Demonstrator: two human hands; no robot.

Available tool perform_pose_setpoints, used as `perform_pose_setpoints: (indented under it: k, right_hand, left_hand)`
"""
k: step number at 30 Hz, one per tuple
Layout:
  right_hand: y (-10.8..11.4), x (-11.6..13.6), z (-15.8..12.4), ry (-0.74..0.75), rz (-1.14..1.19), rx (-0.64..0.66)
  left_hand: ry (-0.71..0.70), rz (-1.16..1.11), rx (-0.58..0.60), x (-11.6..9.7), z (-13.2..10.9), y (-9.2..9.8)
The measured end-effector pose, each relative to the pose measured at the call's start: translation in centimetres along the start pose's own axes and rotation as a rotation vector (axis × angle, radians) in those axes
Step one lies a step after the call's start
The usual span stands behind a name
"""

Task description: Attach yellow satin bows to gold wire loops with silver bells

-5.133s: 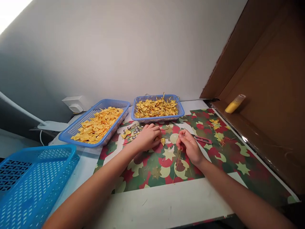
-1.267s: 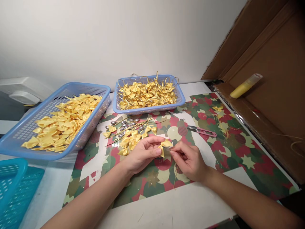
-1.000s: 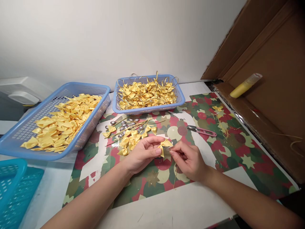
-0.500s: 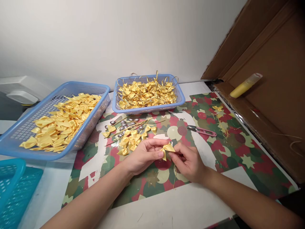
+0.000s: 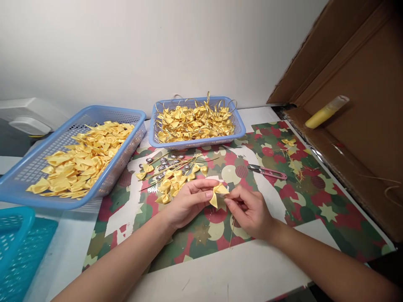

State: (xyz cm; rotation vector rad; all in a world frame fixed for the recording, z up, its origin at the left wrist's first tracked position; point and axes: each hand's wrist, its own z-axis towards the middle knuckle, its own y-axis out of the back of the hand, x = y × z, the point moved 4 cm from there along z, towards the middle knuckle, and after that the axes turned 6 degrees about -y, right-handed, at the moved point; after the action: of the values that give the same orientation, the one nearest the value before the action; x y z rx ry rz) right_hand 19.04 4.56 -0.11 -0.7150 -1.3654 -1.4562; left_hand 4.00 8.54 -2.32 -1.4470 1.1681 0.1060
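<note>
My left hand (image 5: 193, 199) pinches a yellow satin ribbon bow (image 5: 218, 195) between thumb and fingers, above the patterned sheet. Close on its right, my right hand (image 5: 250, 209) is closed, with thumb and forefinger at the bow's right tip. A thin gold cord (image 5: 232, 235) hangs below the right hand; its upper end is hidden by the fingers. Left of my hands lies a small heap of yellow bows (image 5: 171, 184). Behind it are silvery bells (image 5: 163, 161) mixed with lengths of gold cord (image 5: 185, 162).
A blue basket (image 5: 141, 121) of plain bows stands left; another blue basket (image 5: 197, 144) holds bows with gold cords. Pink-handled thread snips (image 5: 270, 173) lie right. Thread scraps (image 5: 296, 165) lie farther right, by a cardboard wall (image 5: 355, 84). A teal basket (image 5: 19, 214) sits lower left.
The bow has turned a little in my left fingers, and its right tail now looks shaded. My right fingertips have shifted slightly; both hands stay in nearly the same place.
</note>
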Motion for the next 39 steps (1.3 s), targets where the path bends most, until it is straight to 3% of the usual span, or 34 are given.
perform_pose_setpoints:
  k: [39]
  right_hand:
    - [0.09, 0.01, -0.11, 0.002, -0.022, -0.005]
  left_hand:
    - [0.005, -0.007, 0.016, 0.03, -0.01, -0.01]
